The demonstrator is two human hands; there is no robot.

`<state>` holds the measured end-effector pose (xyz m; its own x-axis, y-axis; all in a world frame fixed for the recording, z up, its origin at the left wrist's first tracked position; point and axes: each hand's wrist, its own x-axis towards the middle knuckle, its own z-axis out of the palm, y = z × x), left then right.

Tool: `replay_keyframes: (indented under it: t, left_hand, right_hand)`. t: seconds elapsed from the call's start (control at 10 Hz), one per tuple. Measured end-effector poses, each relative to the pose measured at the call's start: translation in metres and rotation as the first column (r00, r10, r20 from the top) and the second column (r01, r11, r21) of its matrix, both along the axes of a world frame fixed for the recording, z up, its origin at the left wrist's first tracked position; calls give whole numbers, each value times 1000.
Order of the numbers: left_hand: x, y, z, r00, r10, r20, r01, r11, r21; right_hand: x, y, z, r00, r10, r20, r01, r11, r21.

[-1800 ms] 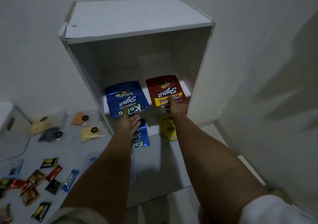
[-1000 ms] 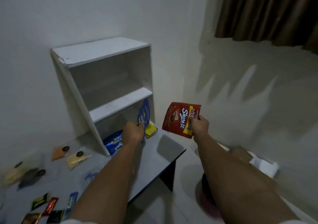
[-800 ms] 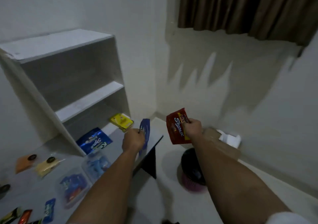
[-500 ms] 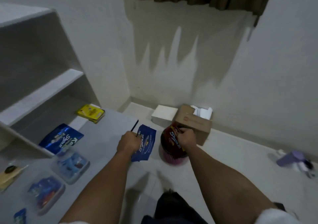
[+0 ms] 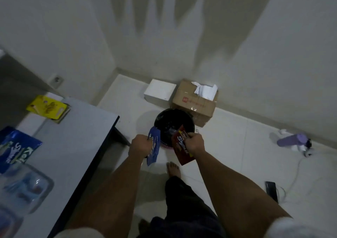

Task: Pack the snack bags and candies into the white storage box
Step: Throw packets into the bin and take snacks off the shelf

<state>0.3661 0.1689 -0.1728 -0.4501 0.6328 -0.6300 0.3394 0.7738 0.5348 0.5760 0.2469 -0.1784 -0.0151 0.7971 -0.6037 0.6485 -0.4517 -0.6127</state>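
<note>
The grey tabletop (image 5: pixel 73 146) fills the lower left of the frame, its dark right edge running diagonally toward the centre; pale tiled floor (image 5: pixel 237 146) lies open to the right of it. At centre, the left hand (image 5: pixel 140 145) grips a flat blue snack pouch (image 5: pixel 153 149) and the right hand (image 5: pixel 194 142) grips a flat red snack pouch (image 5: pixel 182 151), both held over the near rim of a round black-lined bin (image 5: pixel 173 121). Half a second ago the pouches were short of the bin; the view has since swung down and the shelf has left the frame. Each pouch hangs with its long axis running up-frame to down-frame, the red one slanting toward lower right. A white box (image 5: pixel 159 91) and a brown cardboard carton (image 5: pixel 195 103) sit just beyond the bin against the wall.
</note>
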Motion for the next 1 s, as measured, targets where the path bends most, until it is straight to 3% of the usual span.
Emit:
replay_keyframes:
  t: [0.3, 0.5, 0.7, 0.9, 1.0]
  left_hand:
    - [33, 140, -29, 993, -43, 110, 48, 998, -49]
    - [36, 171, -11, 978, -69, 198, 88, 992, -88]
    - [2, 139, 16, 990, 84, 110, -70, 989, -132]
    - [-50, 71, 50, 948, 318, 21, -315, 945, -86]
    - [-79, 30, 69, 898, 441, 0, -440, 897, -49]
  right_hand:
    - [-26, 133, -31, 977, 184, 104, -183, 983, -19]
    - [-34, 174, -30, 957, 268, 112, -259, 962, -87]
    - [-50, 174, -3, 929, 363, 71, -349, 924, -157]
    - [-104, 145, 9, 882, 470, 27, -463, 877, -126]
    - [-155, 131, 0, 768, 639, 46, -638, 769, -31]
